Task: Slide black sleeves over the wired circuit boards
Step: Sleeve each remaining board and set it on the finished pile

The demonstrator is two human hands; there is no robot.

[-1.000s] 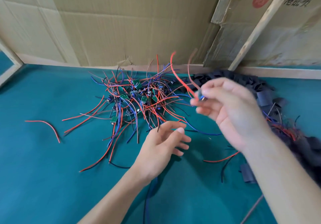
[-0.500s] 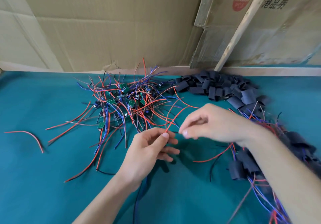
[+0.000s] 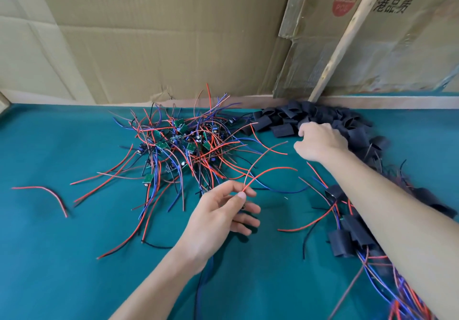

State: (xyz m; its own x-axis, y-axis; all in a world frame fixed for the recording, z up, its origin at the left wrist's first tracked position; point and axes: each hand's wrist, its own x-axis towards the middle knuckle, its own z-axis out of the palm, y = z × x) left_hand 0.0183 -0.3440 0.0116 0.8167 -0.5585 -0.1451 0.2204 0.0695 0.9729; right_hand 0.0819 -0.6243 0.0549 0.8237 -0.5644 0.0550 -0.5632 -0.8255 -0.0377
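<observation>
Near the left edge of the teal surface (image 3: pixel 49 257) a lone red wire (image 3: pixel 47 191) lies apart from everything else; right of it, toward the back edge, the tangle of wired circuit boards (image 3: pixel 183 143) sprawls in red, blue and black leads, small green boards showing through. In front of that heap the left hand (image 3: pixel 218 217) pinches the red leads of one board (image 3: pixel 250 183) between thumb and forefinger, the other fingers loose; the board itself sits hidden under the fingers, so I cannot tell how it is turned. Further right, at the back edge, the right hand (image 3: pixel 320 140) reaches into the pile of black sleeves (image 3: pixel 310 118), fingers curled down onto them; whether this grip has already closed on one I cannot tell. Sleeved boards (image 3: pixel 347 235) trail toward the front right corner. The step in hand looks like fetching a sleeve; it would go best taking a single one, squeezing its mouth open, gathering the leads together in the left pinch, feeding their tips through first, then drawing the sleeve along until it covers the board.
</observation>
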